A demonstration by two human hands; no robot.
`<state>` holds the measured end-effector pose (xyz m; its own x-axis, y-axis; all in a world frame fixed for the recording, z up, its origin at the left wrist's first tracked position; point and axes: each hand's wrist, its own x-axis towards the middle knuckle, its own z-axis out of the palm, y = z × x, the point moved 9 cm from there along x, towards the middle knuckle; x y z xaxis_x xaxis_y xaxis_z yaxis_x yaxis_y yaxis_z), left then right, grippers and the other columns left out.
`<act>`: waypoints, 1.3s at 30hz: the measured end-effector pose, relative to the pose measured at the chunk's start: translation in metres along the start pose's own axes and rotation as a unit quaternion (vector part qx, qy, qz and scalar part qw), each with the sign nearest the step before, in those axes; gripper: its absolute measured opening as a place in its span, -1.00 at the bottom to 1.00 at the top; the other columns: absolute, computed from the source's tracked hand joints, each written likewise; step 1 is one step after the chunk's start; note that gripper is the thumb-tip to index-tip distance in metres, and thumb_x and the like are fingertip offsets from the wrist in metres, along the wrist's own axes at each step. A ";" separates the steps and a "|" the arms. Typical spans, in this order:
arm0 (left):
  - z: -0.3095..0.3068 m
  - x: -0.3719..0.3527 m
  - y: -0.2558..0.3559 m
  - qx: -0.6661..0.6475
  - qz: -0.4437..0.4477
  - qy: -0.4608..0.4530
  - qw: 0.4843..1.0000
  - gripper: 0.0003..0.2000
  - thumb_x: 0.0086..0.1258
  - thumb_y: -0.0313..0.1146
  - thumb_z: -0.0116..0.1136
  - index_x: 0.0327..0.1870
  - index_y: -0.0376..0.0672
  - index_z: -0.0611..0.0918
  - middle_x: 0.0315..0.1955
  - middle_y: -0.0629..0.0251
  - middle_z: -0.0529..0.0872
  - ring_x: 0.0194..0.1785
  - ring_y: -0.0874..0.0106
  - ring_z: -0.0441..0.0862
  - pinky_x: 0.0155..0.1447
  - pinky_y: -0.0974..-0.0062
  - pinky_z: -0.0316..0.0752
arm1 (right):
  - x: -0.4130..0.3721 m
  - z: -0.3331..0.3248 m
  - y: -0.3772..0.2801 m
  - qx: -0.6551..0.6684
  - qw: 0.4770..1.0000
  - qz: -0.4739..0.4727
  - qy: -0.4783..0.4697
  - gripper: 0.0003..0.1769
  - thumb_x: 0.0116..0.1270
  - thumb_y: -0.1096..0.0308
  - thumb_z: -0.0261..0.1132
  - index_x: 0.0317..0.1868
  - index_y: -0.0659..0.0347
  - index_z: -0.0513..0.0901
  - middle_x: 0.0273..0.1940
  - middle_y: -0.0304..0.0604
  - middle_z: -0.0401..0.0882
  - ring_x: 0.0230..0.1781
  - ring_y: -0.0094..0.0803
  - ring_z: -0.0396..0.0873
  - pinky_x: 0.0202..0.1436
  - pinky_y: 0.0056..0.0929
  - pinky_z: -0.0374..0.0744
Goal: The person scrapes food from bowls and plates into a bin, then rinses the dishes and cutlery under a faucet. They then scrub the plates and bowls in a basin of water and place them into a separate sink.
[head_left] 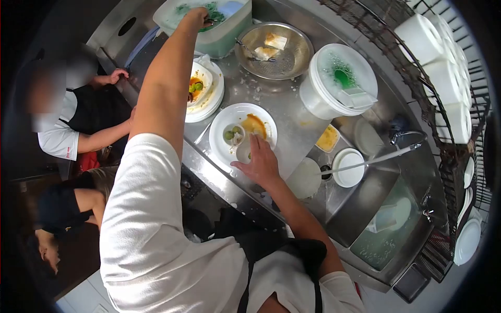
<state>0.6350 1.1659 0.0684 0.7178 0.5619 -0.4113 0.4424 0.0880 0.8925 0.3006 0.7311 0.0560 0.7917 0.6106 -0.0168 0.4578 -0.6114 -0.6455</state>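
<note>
My left hand point(197, 19) reaches over the rim of a clear plastic tub point(230, 39) of water with green foam. Its fingers are closed round a small dark thing that I cannot make out. My right hand point(259, 163) is over a white plate point(218, 148) on the steel counter, its thumb and fingers around a small white bowl point(242, 153) that they partly hide. Next to that bowl, another small bowl point(233, 134) holds green pieces. Brown sauce point(254, 125) is smeared on the plate beyond my fingertips.
Stacked plates point(207, 108) with food scraps stand left of the plate. Behind are a steel pan point(292, 71) with napkins and a white bucket point(311, 99) of suds. Right are a sink point(387, 237) and a tap hose point(383, 158). Another person point(99, 107) is at left.
</note>
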 end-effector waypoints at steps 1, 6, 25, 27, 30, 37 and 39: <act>0.006 -0.009 0.000 0.002 0.001 -0.004 1.000 -0.85 0.43 -0.37 0.09 -0.15 -0.24 0.64 -0.24 0.08 0.71 -0.10 0.22 0.69 -0.07 0.19 0.70 | 0.003 0.010 0.000 -0.007 1.000 0.008 -0.025 -0.09 0.07 -0.02 0.53 0.33 0.32 0.39 0.30 0.17 0.39 0.32 0.06 0.38 0.33 -0.11 0.46; -0.001 -0.076 0.035 0.233 0.331 0.141 0.904 -0.69 0.40 -0.28 0.19 0.04 -0.28 0.68 -0.15 0.09 0.76 -0.05 0.24 0.72 0.03 0.34 0.60 | 0.012 0.004 -0.023 -0.042 0.997 -0.060 0.023 -0.17 0.10 0.04 0.51 0.30 0.30 0.45 0.27 0.15 0.41 0.27 0.03 0.41 0.30 -0.10 0.48; 0.022 -0.386 -0.229 0.253 0.142 -0.016 0.957 -0.65 0.50 -0.21 0.12 0.14 -0.23 0.64 -0.11 -0.06 0.73 -0.07 0.08 0.69 0.03 0.23 0.54 | 0.122 -0.015 0.023 0.378 0.919 -0.022 -0.105 -0.52 0.04 0.31 0.58 0.00 0.19 0.68 -0.21 -0.19 0.72 -0.14 -0.40 0.67 -0.05 -0.41 0.60; 0.028 -0.384 -0.223 0.312 0.196 -0.013 0.930 -0.68 0.41 -0.30 0.18 0.11 -0.23 0.67 -0.04 -0.08 0.70 0.02 -0.02 0.66 0.12 0.17 0.52 | 0.149 -0.081 0.020 0.480 0.876 0.047 -0.024 -0.43 0.11 0.20 0.56 0.09 0.28 0.63 -0.15 -0.19 0.71 -0.11 -0.41 0.67 -0.08 -0.48 0.62; 0.029 -0.368 -0.233 0.312 0.178 -0.028 0.933 -0.69 0.36 -0.38 0.19 0.10 -0.24 0.67 -0.04 -0.10 0.70 0.03 -0.03 0.66 0.14 0.17 0.52 | 0.156 -0.119 0.047 0.403 0.898 0.148 0.096 -0.46 0.18 0.17 0.52 0.11 0.25 0.63 -0.08 -0.18 0.70 -0.12 -0.44 0.66 -0.08 -0.48 0.63; 0.011 -0.365 -0.230 0.276 0.135 0.018 0.951 -0.74 0.41 -0.40 0.13 0.05 -0.29 0.66 -0.16 -0.14 0.72 -0.04 -0.04 0.68 0.03 0.17 0.52 | 0.017 0.012 0.008 -0.033 0.990 -0.033 -0.130 -0.71 0.15 0.25 0.42 -0.16 0.21 0.70 -0.05 0.00 0.57 -0.05 -0.06 0.66 -0.05 -0.06 0.65; 0.003 -0.370 -0.226 0.251 0.167 0.040 0.953 -0.75 0.43 -0.38 0.12 0.03 -0.31 0.65 -0.20 -0.13 0.73 -0.09 -0.03 0.69 -0.02 0.18 0.53 | 0.006 0.021 0.002 -0.092 0.984 -0.099 -0.112 -0.78 0.15 0.31 0.37 -0.25 0.27 0.68 -0.04 0.04 0.56 -0.08 -0.04 0.66 -0.09 -0.09 0.66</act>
<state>0.2711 0.9351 0.0187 0.8292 0.5521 -0.0875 0.4131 -0.4997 0.7613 0.2972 0.7441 0.0390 0.5802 0.8099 -0.0868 0.6759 -0.5382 -0.5035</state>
